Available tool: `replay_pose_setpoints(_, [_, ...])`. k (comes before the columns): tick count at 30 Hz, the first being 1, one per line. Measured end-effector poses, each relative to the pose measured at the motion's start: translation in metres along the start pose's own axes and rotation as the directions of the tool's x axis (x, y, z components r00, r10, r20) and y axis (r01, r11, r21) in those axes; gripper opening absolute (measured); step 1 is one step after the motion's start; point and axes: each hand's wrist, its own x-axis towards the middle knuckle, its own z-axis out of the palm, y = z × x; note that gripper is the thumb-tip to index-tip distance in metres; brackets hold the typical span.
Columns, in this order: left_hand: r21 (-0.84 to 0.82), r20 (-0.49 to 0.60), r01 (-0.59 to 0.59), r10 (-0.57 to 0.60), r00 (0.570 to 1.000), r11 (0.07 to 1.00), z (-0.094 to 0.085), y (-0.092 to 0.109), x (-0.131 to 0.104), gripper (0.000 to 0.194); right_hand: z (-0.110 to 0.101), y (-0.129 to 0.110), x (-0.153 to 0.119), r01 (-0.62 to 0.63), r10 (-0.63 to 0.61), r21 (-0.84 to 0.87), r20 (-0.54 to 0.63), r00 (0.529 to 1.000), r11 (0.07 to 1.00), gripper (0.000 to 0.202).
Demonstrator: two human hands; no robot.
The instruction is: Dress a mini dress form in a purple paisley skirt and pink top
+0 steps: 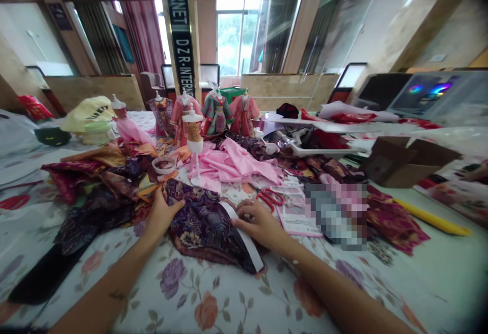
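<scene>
A dark purple brocade fabric piece (206,227) with a floral pattern lies on the table in front of me. My left hand (162,214) grips its left edge, thumb on top and the other fingers partly hidden. A white strip (244,242) runs slantwise along the right edge of the fabric. My right hand (261,222) pinches this edge, with its fingertips on the strip. Red-handled scissors (270,198) lie just beyond my right hand. Behind the fabric, a small dress form (195,143) wears a gold patterned top.
Crumpled pink cloth (240,163) and a roll of tape (164,165) lie farther back. Several dressed mini forms stand behind. Patterned scraps (95,181) are heaped left. An open cardboard box (409,161) and a yellow tube-like object (432,217) are at right, on the flower-print tablecloth (206,311).
</scene>
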Motion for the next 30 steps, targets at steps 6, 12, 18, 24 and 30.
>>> replay_pose_setpoints(6, [0.271,0.069,-0.447,0.446,0.892,0.852,-0.003,0.043,-0.031,0.029,0.002,0.011,0.004,-0.197,0.194,0.482,0.056,0.979,0.854,0.018])
replay_pose_setpoints(12, [-0.104,0.659,0.189,-0.074,0.748,0.976,0.012,0.049,-0.06,0.031,-0.002,0.019,0.009,-0.311,0.28,0.79,0.184,0.942,0.528,0.029])
replay_pose_setpoints(18, [-0.187,0.532,0.142,-0.021,0.846,0.972,0.018,0.04,-0.039,0.03,0.005,0.012,0.003,-0.248,0.102,0.868,0.226,0.969,0.43,0.054])
replay_pose_setpoints(24, [-0.073,0.542,-0.388,0.362,0.758,0.919,0.021,0.07,-0.014,0.036,0.001,0.004,-0.002,-0.12,-0.095,0.79,0.22,0.971,0.601,0.058])
replay_pose_setpoints(30, [-0.173,0.745,-0.372,0.368,0.556,0.912,0.034,0.081,0.009,0.042,0.003,0.006,-0.004,-0.099,-0.039,0.713,0.175,0.984,0.694,0.054])
